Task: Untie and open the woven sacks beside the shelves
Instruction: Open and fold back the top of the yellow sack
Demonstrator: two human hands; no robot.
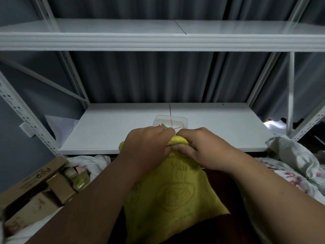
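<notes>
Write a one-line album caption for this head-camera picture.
Both hands, left hand and right hand, grip the bunched top of a yellow sack before a white shelf.

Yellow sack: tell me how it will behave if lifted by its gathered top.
The yellow sack looks floppy: its cloth creases and sags below both hands. It probably hangs limp rather than standing. The left hand and right hand bunch its neck easily, suggesting thin, pliable fabric.

White metal shelves (158, 41) stand before a grey pleated curtain (158, 76) in dim light.
</notes>
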